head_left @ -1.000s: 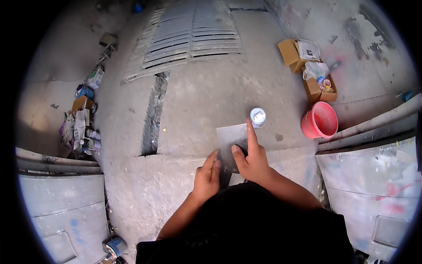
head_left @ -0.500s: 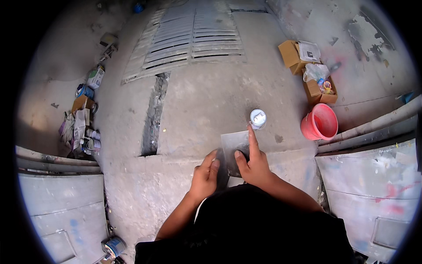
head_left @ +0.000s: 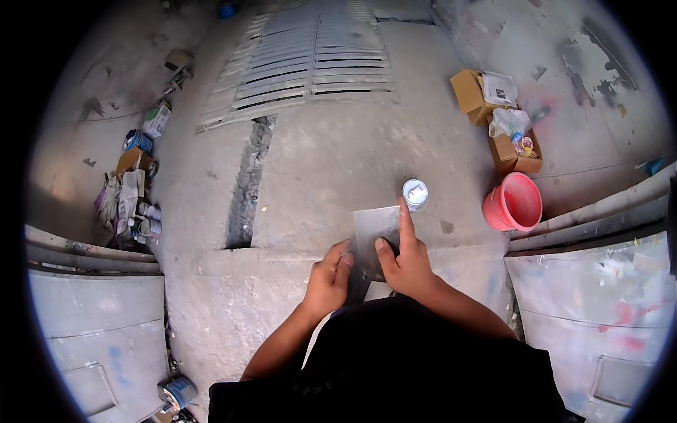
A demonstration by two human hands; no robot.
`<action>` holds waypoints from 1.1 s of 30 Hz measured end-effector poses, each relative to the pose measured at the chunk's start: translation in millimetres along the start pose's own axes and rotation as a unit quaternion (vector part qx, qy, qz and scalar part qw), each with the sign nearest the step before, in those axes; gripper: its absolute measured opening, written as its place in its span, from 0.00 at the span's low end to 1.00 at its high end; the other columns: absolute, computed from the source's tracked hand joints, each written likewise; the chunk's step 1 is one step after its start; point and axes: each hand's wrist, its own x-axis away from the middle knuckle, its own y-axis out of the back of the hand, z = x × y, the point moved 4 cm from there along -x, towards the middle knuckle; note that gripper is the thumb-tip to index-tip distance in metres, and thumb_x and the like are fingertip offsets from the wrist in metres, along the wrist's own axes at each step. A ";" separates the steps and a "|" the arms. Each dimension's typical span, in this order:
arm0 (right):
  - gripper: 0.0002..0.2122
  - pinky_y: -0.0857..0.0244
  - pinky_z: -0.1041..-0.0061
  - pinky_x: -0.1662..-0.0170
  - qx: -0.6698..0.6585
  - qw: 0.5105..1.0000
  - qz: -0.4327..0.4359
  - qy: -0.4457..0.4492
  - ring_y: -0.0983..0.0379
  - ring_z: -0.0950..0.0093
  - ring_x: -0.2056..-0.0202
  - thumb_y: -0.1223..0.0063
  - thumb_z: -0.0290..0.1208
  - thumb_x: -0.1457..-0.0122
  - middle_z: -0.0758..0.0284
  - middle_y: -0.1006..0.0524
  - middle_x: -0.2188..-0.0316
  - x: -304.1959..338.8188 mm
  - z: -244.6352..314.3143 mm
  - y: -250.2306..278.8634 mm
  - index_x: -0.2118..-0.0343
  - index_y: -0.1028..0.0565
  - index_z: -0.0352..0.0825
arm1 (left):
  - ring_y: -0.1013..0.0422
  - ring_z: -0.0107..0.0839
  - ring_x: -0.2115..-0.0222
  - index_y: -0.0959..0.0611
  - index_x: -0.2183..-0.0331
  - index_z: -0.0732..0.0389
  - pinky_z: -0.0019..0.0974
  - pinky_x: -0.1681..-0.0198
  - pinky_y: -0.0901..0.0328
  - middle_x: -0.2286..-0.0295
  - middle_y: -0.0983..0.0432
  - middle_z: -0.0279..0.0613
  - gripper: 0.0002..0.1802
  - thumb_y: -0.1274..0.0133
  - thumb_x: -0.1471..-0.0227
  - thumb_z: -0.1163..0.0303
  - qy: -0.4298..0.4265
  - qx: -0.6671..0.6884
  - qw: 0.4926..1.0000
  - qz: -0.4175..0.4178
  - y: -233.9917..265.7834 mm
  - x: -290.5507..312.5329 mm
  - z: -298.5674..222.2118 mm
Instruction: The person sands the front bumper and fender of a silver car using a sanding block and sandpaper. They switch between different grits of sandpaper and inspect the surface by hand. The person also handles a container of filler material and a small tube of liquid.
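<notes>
A grey rectangular sheet (head_left: 371, 227) lies on the concrete floor in front of me. My right hand (head_left: 405, 259) rests on its right side, index finger stretched forward along the sheet's edge and thumb pressed onto it. My left hand (head_left: 330, 276) grips the sheet's lower left part with curled fingers. A small open tin with white content (head_left: 415, 193) stands just beyond the sheet's far right corner, close to my right index fingertip.
A red bucket (head_left: 513, 203) stands to the right, with cardboard boxes (head_left: 493, 106) behind it. Slatted grey panels (head_left: 310, 60) lie ahead. Cans and rags (head_left: 134, 190) are piled at the left. Grey metal panels (head_left: 92, 331) flank me on both sides; a tin (head_left: 176, 390) sits lower left.
Both hands have slid slightly down and back along the sheet; the sheet and tin stay in place.
</notes>
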 end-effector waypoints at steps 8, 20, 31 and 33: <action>0.35 0.32 0.62 0.60 -0.027 0.999 -0.005 -0.028 0.25 0.49 0.64 0.56 0.27 0.42 0.44 0.26 0.63 -9.5 -0.2 1.1 0.36 0.61 0.31 | 0.26 0.30 0.75 0.27 0.52 0.62 0.32 0.69 0.34 0.76 0.23 0.50 0.14 0.56 0.41 0.72 0.017 0.016 1.000 0.000 -6.4 1.1 8.5; 0.28 0.34 0.72 0.57 -0.093 0.990 -0.108 -0.004 0.26 0.71 0.63 0.49 0.31 0.41 0.58 0.24 0.61 -47.2 -30.3 38.8 0.40 0.45 0.29 | 0.28 0.26 0.66 0.29 0.52 0.62 0.29 0.61 0.34 0.65 0.24 0.42 0.14 0.60 0.38 0.71 0.063 0.214 0.973 -0.051 7.9 -7.1 27.8; 0.13 0.31 0.70 0.61 -0.009 0.989 0.087 0.122 0.25 0.60 0.66 0.51 0.25 0.42 0.56 0.23 0.65 15.6 -37.4 -22.1 0.53 0.27 0.33 | 0.29 0.28 0.63 0.36 0.52 0.60 0.34 0.57 0.33 0.62 0.26 0.43 0.16 0.55 0.41 0.76 0.085 0.440 0.866 -0.224 26.3 -22.7 19.5; 0.14 0.32 0.70 0.60 0.037 0.989 0.113 0.088 0.26 0.62 0.66 0.52 0.28 0.40 0.58 0.23 0.66 16.9 -65.4 -18.3 0.51 0.29 0.32 | 0.29 0.28 0.62 0.36 0.52 0.60 0.34 0.57 0.33 0.62 0.25 0.43 0.15 0.55 0.41 0.76 0.062 0.443 0.872 -0.201 31.4 -29.0 13.4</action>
